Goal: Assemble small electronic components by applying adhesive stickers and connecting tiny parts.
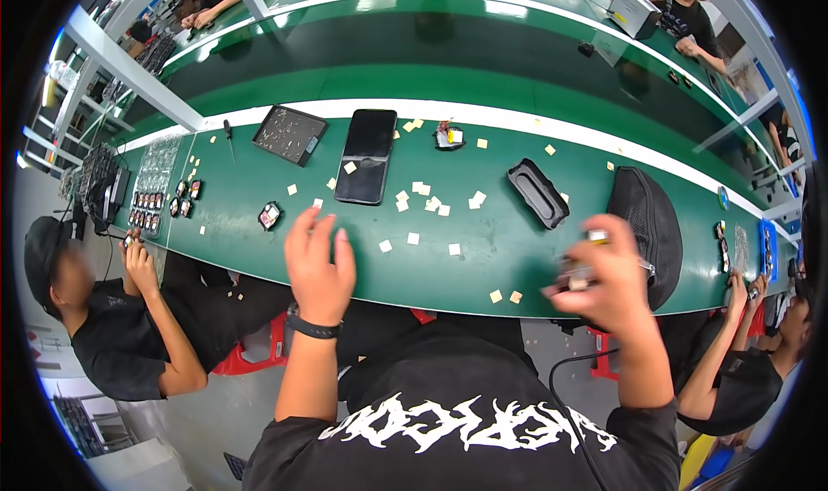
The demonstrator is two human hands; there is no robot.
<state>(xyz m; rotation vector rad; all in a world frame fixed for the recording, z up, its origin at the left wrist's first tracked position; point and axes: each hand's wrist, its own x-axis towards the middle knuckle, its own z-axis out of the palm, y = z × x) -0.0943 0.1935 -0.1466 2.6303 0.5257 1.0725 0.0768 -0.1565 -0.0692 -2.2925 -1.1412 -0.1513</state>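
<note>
My left hand hangs over the table's near edge with its fingers apart and nothing in it. Close beyond its fingertips lies a small dark electronic part with a pale centre. On the right, my right hand is curled around a small dark device, smeared by motion; its exact kind does not show. A yellow patch shows near the fingers. Beside that hand lies a black zip case. Left of the case rests a black oblong plastic tray. Small cream squares are scattered between my hands.
A black phone lies mid-table, with a shallow tray of tiny screws and a screwdriver to its left. Another wired part sits beyond. Co-workers sit close at both sides. Metal posts rise along the bench's far side.
</note>
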